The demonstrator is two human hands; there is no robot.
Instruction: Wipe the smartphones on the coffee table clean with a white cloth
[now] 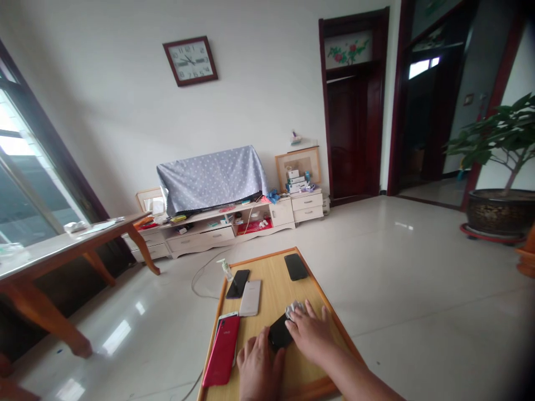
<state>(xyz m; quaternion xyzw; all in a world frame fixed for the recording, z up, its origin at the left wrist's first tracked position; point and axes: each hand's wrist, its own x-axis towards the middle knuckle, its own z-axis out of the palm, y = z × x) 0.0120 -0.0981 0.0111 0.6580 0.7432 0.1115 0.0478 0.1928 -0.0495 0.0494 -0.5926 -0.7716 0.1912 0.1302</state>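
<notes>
Beside black phone (pixel 279 333), right hand (pixel 311 334) on cloth (pixel 293 308)

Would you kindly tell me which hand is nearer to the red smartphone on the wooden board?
The left hand is nearer, just to the right of the glossy red smartphone; the right hand lies farther right, beyond a black smartphone.

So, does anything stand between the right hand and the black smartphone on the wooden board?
Only a crumpled white cloth, between the right hand and the upper end of the black smartphone; the left hand touches its lower edge.
</notes>
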